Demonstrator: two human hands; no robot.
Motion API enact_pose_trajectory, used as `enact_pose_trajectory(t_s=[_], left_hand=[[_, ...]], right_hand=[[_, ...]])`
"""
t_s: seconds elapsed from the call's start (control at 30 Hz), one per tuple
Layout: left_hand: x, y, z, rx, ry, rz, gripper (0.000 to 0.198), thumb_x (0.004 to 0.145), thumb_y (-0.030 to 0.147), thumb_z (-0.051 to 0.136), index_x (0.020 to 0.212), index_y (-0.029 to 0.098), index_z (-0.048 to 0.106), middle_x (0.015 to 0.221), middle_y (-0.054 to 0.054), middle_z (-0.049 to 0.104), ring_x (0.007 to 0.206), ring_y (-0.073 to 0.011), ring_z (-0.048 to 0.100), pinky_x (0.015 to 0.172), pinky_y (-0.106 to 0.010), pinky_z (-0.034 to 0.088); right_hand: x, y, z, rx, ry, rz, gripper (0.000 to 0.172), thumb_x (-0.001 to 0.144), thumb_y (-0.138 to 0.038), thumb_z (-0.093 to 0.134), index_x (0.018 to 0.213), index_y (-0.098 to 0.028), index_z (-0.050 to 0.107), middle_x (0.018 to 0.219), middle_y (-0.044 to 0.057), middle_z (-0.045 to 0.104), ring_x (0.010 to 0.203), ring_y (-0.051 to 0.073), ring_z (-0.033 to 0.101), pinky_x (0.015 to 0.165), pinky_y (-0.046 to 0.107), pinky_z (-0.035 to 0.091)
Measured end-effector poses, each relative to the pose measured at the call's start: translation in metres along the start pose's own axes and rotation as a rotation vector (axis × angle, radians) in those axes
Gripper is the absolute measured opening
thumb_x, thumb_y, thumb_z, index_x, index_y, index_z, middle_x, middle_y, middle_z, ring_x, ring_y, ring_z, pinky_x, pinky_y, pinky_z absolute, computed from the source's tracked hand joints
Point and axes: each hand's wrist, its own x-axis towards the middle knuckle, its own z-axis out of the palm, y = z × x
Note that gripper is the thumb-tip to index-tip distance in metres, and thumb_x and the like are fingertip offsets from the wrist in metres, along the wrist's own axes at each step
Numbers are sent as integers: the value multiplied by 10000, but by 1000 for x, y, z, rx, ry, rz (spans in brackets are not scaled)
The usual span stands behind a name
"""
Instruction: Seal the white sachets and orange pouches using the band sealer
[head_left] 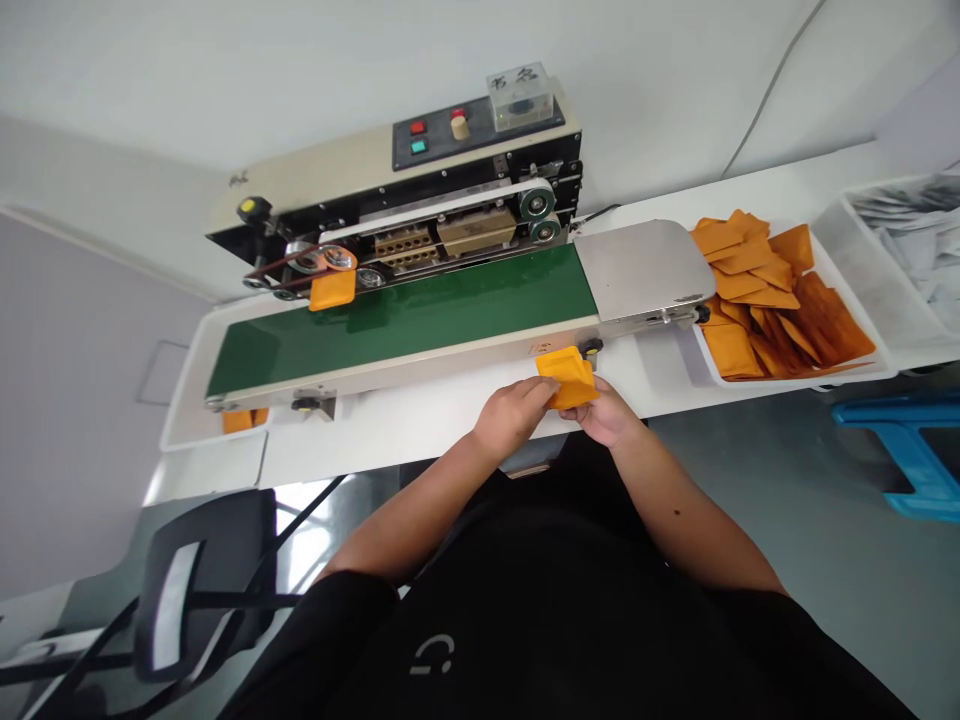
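Note:
Both my hands hold a small orange pouch [568,378] up at the near edge of a green conveyor belt [397,320]. My left hand [511,417] pinches its left side, and my right hand [604,415] supports it from below on the right. A second orange pouch [332,290] lies on the belt's far side, against the rollers and belts of a band sealing machine [442,215]. A heap of orange pouches [772,300] fills a white tray [847,368] to the right of the conveyor. One more orange pouch [241,421] shows under the belt's left end.
A steel plate [641,270] covers the conveyor's right end. A white table [420,435] carries everything. Further right stands a tray of silvery packets [907,235]. A black chair [202,585] stands at lower left, and a blue stool [900,440] stands on the floor at right.

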Motion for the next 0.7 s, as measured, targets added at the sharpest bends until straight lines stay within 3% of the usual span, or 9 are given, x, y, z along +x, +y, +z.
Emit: enact_pose_trajectory(t_s=[0.17,0.27,0.33,0.5,0.7], left_hand=[[28,16,-32,-80,211,173,282,1092,216,524,1279,248,733,1283,-97,793,1203,-221,765,1049,-379,638],[67,22,-56,31,309,230,280,1107,247,511,1281,273,730,1309,-81,764,1246,-213,735,1053,-375,624],[98,21,-66,179,328,206,280,1124,301,485,1250,275,733,1217,-71,761,1202,-215,728,988,-371,620],[162,5,-75,534,263,260,375,1131,255,388,960,189,715,883,-73,667,881,-190,648,700,-291,505],[196,-2,-75,721,150,225,317,1058,122,416,871,176,666,903,-96,639,836,-210,586,653,-301,445]], right_hand=[[-2,-5,-7,-72,-14,15,407,755,-341,908,1103,-190,759,1060,104,810,860,241,811,620,253,594],[-3,-10,-9,-114,-44,29,423,786,-318,885,1161,-181,746,1132,128,806,900,257,821,612,243,584],[-2,-12,-8,-134,-48,29,426,796,-310,876,1176,-175,738,1141,140,802,896,259,822,604,241,579],[-1,-14,-8,-134,-42,38,428,782,-289,879,1159,-179,709,1145,136,799,893,269,826,614,256,585],[2,-13,-12,-95,-70,63,434,767,-277,889,1139,-173,689,1143,133,801,882,275,832,624,270,603]])
